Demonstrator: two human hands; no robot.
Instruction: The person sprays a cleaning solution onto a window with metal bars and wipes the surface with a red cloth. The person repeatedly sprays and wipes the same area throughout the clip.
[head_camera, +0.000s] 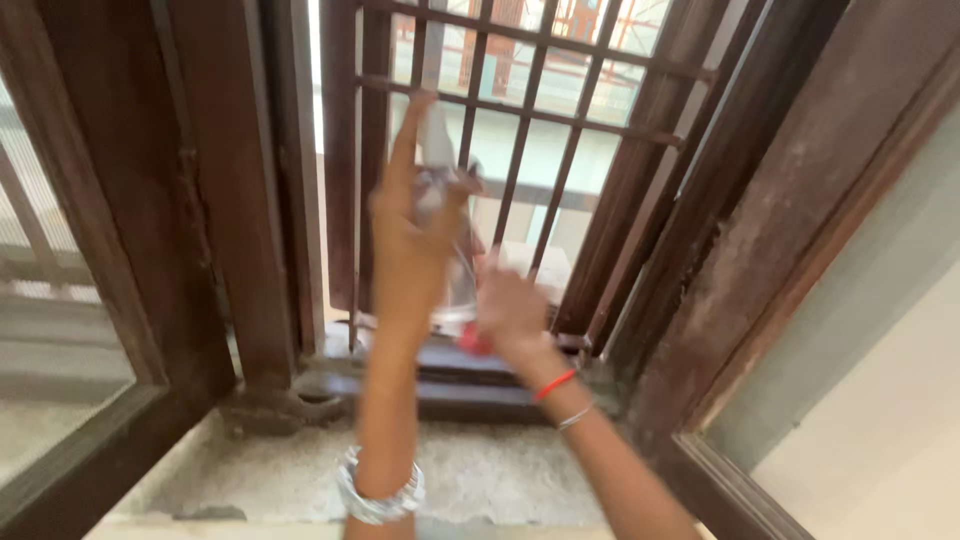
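A clear bottle (455, 270) is held up in front of the window grille (540, 120), near the middle of the view, blurred by motion so its top cannot be made out; a small red part, perhaps a cap, shows at its lower end at about 5 o'clock. The left hand (410, 240) is wrapped around the bottle's body from 9 o'clock, its forefinger stretched straight up toward 12 o'clock. The right hand (512, 312) is closed at the bottle's lower end, at 4 o'clock from the left hand, fingers curled about the red part. The left wrist carries a stack of pale bangles (380, 492); the right wrist carries two bands, one red thread (553, 385) and one thin silver bangle (575, 418). Below the hands, at 6 o'clock, lies the grey stone sill (480, 470), rough and speckled, with a dark wooden frame rail (480, 375) crossing just behind it. The grille is one panel of dark metal bars, upright with a few crossbars. Heavy brown wooden frames (230, 190) stand at 9 o'clock and at 3 o'clock, the right one worn and patchy. A pale wall (880, 400) shows at 4 o'clock. Beyond the bars, bright daylight and a building with reddish lines appear at 12 o'clock.
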